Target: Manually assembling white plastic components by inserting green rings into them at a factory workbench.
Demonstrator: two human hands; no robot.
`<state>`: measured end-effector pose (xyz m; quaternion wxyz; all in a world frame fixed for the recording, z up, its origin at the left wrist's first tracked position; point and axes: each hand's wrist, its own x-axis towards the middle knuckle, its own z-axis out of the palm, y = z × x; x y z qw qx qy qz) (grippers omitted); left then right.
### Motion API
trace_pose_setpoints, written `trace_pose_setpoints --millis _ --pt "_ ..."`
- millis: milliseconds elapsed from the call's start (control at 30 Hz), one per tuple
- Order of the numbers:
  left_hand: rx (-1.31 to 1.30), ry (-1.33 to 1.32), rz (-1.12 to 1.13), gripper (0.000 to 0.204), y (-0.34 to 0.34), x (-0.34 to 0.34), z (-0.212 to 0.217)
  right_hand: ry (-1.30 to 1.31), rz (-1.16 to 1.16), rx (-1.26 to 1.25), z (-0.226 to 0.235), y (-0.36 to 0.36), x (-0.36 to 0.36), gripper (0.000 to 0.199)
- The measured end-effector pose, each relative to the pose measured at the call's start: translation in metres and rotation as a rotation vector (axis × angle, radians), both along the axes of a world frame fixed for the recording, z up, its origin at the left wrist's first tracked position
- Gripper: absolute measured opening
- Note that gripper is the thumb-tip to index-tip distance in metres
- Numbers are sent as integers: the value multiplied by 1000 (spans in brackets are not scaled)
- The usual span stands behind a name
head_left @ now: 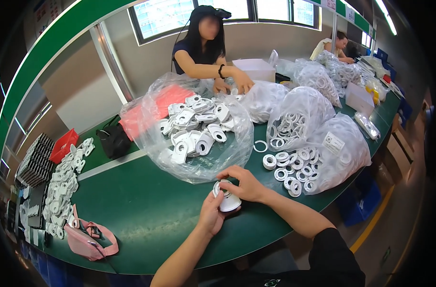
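Note:
Near the front edge of the green table I hold a white plastic housing [230,203] with a rounded body and a ring-shaped top. My left hand [210,214] is closed around it from the left and below. From above, my right hand [245,184] grips its upper rim with bent fingers, which partly hide the round opening. Beyond my hands lies an open clear plastic bag [244,143] with a heap of white housings [194,141] of the same kind. Loose white rings [294,186] are spread to the right of my right hand.
Bags of white rings [292,125] stand at the right. White parts [62,191], a red bin [64,145], stacked black trays [36,159] and a pink bag [86,241] are at the left. A black bag [113,139] lies farther back. Across the table a co-worker's hands [239,81] reach in.

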<state>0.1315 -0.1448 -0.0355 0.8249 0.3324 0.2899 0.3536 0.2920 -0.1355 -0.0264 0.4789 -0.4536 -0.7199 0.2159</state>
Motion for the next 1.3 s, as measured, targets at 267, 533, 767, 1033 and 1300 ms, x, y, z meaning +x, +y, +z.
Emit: trace_pose_setpoints --millis 267,533,767,1033,1300 --pt "84 14 -16 31 6 -3 -1 -340 -787 211 9 27 80 12" --pt "119 9 -67 35 4 -2 4 -703 -703 -431 5 32 95 21" --pt "236 64 -37 48 2 -5 9 99 -562 30 40 -1 64 12" --pt "246 72 -9 53 6 -6 12 477 179 -547 18 -10 16 15" --pt "261 75 -5 52 6 -6 13 417 144 -522 6 -5 19 17"
